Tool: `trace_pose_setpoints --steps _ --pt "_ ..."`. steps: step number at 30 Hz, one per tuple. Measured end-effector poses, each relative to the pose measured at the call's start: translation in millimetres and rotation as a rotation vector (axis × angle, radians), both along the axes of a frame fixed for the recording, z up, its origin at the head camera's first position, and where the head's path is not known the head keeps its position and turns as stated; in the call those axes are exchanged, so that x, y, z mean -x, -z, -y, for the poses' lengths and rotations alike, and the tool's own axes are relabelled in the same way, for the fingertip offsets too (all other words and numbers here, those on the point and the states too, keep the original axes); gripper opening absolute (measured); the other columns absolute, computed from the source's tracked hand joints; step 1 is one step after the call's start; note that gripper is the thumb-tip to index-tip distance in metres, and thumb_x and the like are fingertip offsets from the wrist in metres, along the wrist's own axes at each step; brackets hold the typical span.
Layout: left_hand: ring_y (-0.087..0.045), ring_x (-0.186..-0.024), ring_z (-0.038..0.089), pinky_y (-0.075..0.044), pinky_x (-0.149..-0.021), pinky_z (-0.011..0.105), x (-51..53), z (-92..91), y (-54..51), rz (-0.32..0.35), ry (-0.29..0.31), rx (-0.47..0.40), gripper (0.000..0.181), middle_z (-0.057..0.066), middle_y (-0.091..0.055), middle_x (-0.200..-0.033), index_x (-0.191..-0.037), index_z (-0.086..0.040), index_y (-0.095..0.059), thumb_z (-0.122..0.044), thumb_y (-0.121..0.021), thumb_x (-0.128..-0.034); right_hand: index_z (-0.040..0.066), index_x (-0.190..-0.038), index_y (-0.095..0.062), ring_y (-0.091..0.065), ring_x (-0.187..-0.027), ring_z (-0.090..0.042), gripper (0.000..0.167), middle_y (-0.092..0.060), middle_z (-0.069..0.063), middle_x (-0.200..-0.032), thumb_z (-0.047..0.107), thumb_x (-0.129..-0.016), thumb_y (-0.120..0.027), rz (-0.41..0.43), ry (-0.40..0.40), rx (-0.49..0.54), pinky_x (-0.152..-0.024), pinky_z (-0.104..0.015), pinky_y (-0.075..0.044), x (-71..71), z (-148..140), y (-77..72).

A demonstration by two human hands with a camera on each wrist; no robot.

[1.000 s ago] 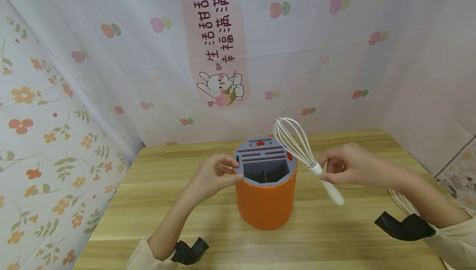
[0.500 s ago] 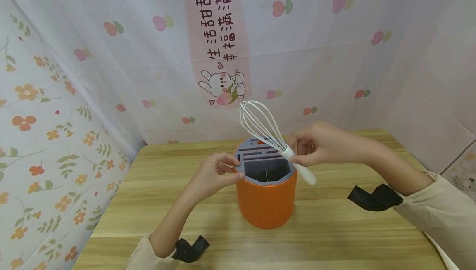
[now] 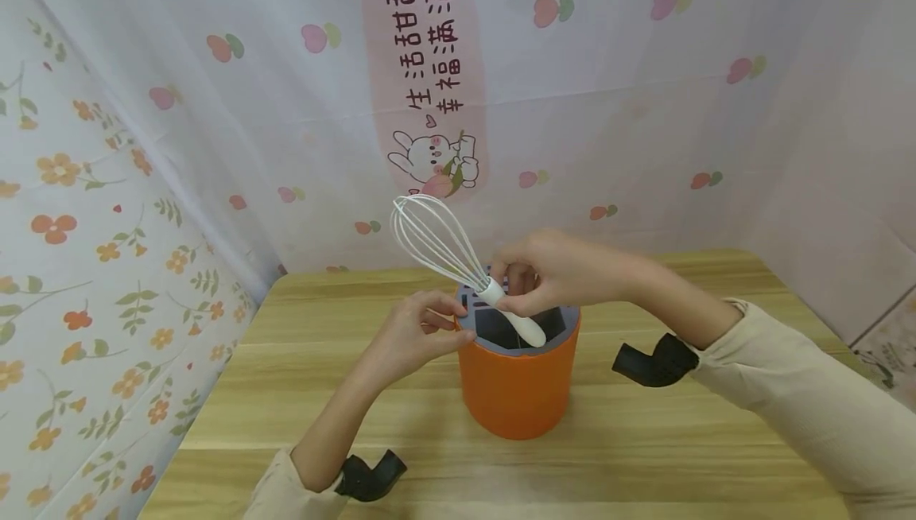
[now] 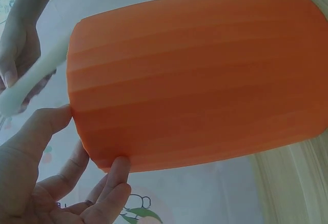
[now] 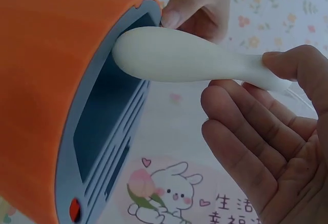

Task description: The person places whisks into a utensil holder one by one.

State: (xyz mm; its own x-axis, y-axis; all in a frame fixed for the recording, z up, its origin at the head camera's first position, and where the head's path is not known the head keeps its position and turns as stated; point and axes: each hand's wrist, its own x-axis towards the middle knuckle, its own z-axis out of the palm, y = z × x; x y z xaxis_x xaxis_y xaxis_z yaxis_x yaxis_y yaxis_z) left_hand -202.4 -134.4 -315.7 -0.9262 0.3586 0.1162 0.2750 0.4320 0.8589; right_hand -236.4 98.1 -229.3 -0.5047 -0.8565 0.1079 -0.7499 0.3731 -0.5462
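A white whisk (image 3: 491, 292) is pinched between the thumb and fingers of my right hand (image 3: 554, 273). Its wire loops point up and left, while the handle slants down over the large compartment of an orange utensil holder (image 3: 518, 397) with a grey slotted top. In the right wrist view, the handle's rounded end (image 5: 138, 52) overlaps the compartment opening; how far inside it is, I cannot tell. My left hand (image 3: 422, 337) holds the holder's left rim, thumb and fingers apart on its edge, as the left wrist view also shows. The holder stands upright.
The holder rests on a wood-grain table (image 3: 322, 456). Behind it hangs a white printed curtain (image 3: 608, 122) with a rabbit drawing and writing. A floral cloth (image 3: 107, 305) borders the left side. Black pieces (image 3: 654, 361) sit on both wrists.
My right hand has carried the whisk leftward from beside the holder to above its opening. The left hand has stayed at the rim, and the holder stands in place.
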Motion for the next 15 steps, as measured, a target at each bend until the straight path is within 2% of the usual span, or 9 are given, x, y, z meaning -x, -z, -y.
trace_pose_setpoints --steps 9,12,15 --pt "-0.062 -0.088 0.02 -0.051 -0.064 0.029 -0.4 -1.4 -0.1 -0.027 0.004 0.001 0.025 0.004 -0.057 -0.102 -0.096 -0.01 -0.064 -0.022 -0.075 -0.0766 0.012 -0.085 -0.06 -0.06 -0.063 -0.003 0.006 -0.064 0.008 -0.07 0.014 -0.083 -0.064 0.02 -0.055 0.006 -0.059 -0.026 -0.05 12.5 16.7 7.6" --pt "-0.062 -0.088 0.02 -0.051 -0.064 0.029 0.0 -1.2 -0.2 -0.027 0.003 0.003 0.025 0.004 -0.057 -0.102 -0.096 -0.011 -0.064 -0.022 -0.075 -0.0762 0.01 -0.085 -0.059 -0.061 -0.065 -0.003 0.007 -0.065 0.008 -0.07 0.013 -0.082 -0.065 0.017 -0.065 -0.01 -0.061 -0.025 -0.05 16.8 20.2 9.4" --pt "-0.062 -0.087 0.02 -0.051 -0.064 0.03 0.2 -0.7 -0.9 -0.026 0.008 -0.007 0.025 0.004 -0.058 -0.101 -0.096 -0.01 -0.064 -0.021 -0.075 -0.076 0.008 -0.084 -0.059 -0.062 -0.066 -0.004 0.008 -0.066 0.005 -0.071 0.012 -0.082 -0.065 0.056 -0.071 -0.053 -0.061 -0.025 -0.051 19.6 23.1 10.0"
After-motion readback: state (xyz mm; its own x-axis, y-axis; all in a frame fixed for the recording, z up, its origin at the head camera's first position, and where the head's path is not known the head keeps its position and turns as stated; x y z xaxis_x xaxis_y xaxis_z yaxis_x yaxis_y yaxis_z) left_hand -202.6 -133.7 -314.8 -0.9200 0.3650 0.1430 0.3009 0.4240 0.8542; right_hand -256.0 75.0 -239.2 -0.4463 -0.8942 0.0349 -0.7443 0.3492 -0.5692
